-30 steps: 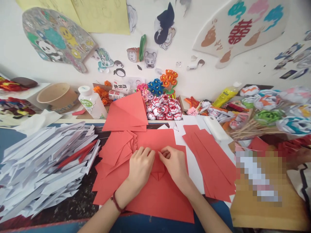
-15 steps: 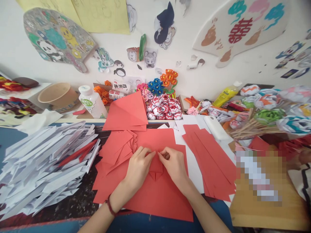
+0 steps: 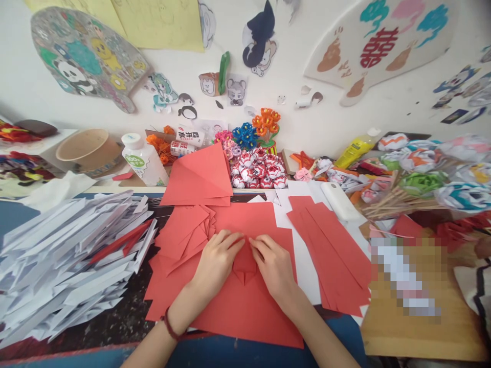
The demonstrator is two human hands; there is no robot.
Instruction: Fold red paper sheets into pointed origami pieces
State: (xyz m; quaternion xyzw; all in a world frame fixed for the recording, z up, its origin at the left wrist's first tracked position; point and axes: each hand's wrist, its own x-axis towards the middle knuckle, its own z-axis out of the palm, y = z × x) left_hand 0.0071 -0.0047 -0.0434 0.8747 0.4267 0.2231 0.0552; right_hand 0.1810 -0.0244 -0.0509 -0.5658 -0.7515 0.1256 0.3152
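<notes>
Left hand (image 3: 215, 259), worn with a dark red bracelet (image 3: 169, 327) at the wrist, has its thumb and fingers drawn together on the upper left edge of a small folded red paper (image 3: 244, 261). Right hand (image 3: 274, 263) is likewise pinched on the upper right edge of the same piece, its fingertips just beside those of the left. The folded paper lies between the two hands, its lower end pointed and bearing a short central slit or seam, over a large red sheet (image 3: 249, 322) near the middle of the worktop. Beside the left hand lies a fanned stack of smaller red pieces (image 3: 184, 230); beyond it, well to the left, is a heaped pile of white folded strips (image 3: 72, 266) with some red strips (image 3: 123, 241) among them. To the right of the right hand, overlapping red strips (image 3: 330, 250) rest partly on white paper (image 3: 305, 266). Behind the work, red-and-white paper flowers (image 3: 261, 171) sit in a dense group, with a capped white bottle (image 3: 143, 163) to their left and a yellow bottle (image 3: 356, 149) tilted to their right. Paper flowers on sticks (image 3: 425, 182) lie at far right.
</notes>
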